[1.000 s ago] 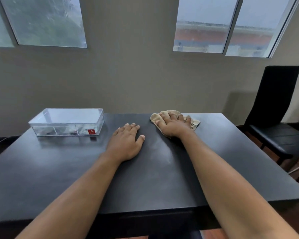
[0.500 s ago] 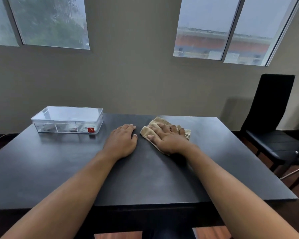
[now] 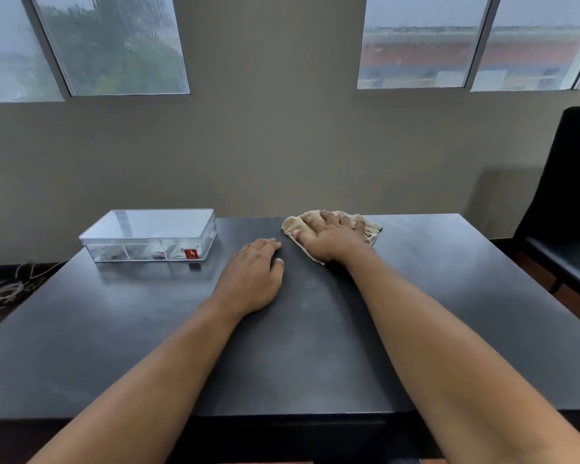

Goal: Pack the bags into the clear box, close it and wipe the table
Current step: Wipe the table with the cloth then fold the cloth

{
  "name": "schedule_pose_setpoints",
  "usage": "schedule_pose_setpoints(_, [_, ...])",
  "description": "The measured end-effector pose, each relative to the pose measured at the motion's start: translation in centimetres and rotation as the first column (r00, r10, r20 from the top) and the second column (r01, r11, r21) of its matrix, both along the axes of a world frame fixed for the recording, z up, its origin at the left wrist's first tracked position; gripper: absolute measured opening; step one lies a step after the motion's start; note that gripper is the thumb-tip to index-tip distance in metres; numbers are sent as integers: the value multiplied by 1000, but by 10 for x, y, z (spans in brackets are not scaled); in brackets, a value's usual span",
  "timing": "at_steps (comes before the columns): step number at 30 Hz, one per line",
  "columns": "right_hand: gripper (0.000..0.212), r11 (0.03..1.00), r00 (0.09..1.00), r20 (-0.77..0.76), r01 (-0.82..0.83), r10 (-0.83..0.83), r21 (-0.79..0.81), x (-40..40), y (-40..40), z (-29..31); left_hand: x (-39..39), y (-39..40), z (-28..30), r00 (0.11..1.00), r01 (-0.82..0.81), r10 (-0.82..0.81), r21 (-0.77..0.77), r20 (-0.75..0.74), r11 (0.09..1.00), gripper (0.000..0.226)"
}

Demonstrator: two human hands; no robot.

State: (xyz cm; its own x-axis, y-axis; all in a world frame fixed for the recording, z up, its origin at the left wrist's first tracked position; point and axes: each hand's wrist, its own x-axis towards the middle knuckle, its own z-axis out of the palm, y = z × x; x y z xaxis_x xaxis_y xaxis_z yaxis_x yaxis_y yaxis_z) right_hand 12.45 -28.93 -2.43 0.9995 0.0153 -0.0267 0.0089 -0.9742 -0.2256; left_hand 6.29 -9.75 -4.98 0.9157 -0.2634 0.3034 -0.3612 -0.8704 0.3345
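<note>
Wiping stage — the box [image 3: 148, 235], lid on, sits at the table's [image 3: 315, 363] far left; a leftward sweep could, in my judgement, nudge it toward the edge; the cloth [image 3: 370, 229] might also bunch under uneven pressure. Right hand [image 3: 330, 236] presses flat on the cloth, fingers [image 3: 325, 216] spread; left hand [image 3: 253, 276] rests palm-down on bare table — holding nothing.

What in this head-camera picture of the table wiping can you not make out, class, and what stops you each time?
- Contents of the clear box: glare on the lid and walls blurs them.
- Cloth: mostly covered by the right hand.
- Print on the box's red label: too small.
- Black chair: cut off by the right edge.
- Table under the flat left hand: hidden.
</note>
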Motion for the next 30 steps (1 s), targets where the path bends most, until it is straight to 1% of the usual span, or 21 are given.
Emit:
schedule_pose_setpoints(3, [76, 999, 999, 0, 44, -44, 5, -3, -13, 1, -2, 1, 3, 999, 40, -40, -33, 17, 999, 43])
schedule_pose_setpoints(5, [77, 994, 994, 15, 112, -112, 16, -7, -36, 3, -6, -1, 8, 989, 150, -149, -60, 24, 987, 38])
schedule_pose_setpoints(8, [77, 972, 972, 22, 233, -233, 32, -21, -85, 5, -14, -6, 13, 945, 327, -327, -36, 4, 944, 35])
schedule_pose_setpoints(12, [85, 928, 929, -4, 371, -371, 35, -53, -153, 4, -19, -15, 14, 922, 386, -386, -57, 21, 921, 35])
schedule_pose_setpoints(14, [87, 916, 916, -28, 400, -400, 22, -71, -176, 4, -21, -18, 14, 912, 411, -411, -42, 5, 911, 41])
schedule_pose_setpoints(17, [93, 911, 908, -76, 413, -412, -2, -101, -189, 7, -21, -19, 12, 907, 419, -419, 2, -40, 908, 53])
schedule_pose_setpoints(21, [81, 904, 903, -46, 427, -428, -35, -149, -190, 1, -22, -17, 13, 915, 400, -397, 29, -71, 916, 60])
schedule_pose_setpoints(27, [77, 927, 927, -29, 373, -375, -42, -204, -167, -9, -23, -19, 13, 940, 336, -332, 48, -82, 941, 63])
schedule_pose_setpoints(30, [76, 935, 935, -28, 351, -353, -55, -212, -156, -10, -24, -19, 11, 957, 281, -277, 45, -90, 959, 75])
